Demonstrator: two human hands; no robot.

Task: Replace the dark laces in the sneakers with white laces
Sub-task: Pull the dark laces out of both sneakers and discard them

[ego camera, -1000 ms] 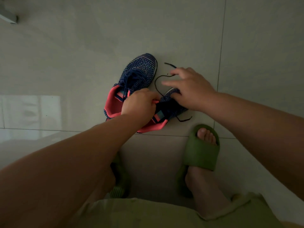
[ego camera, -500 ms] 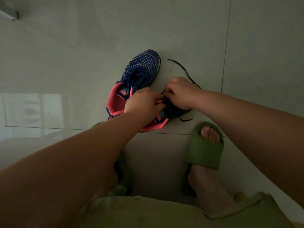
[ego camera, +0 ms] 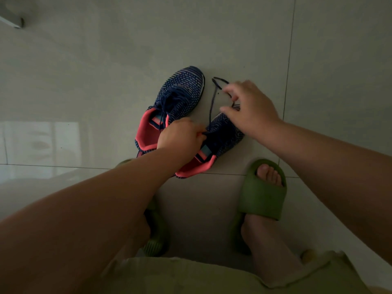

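Two navy knit sneakers with coral collars lie on the tiled floor. The left sneaker (ego camera: 180, 92) still has its dark lace threaded. The right sneaker (ego camera: 222, 134) is partly covered by both hands. My left hand (ego camera: 180, 136) grips the right sneaker at its tongue and eyelets. My right hand (ego camera: 248, 107) is raised above the toe, pinching the dark lace (ego camera: 213, 98), which runs up from the eyelets and loops beyond the fingers. No white lace is in view.
My right foot in a green slide sandal (ego camera: 263, 198) stands just below the sneakers, and the other green sandal (ego camera: 157, 236) shows under my left forearm. Grey floor tiles (ego camera: 233, 35) spread all around. A pale object (ego camera: 10, 20) sits at the top left corner.
My right hand went down to the right sneaker's eyelets, then lifted up and away to the right, drawing the dark lace out in a longer loop. My left hand stayed on the sneaker.
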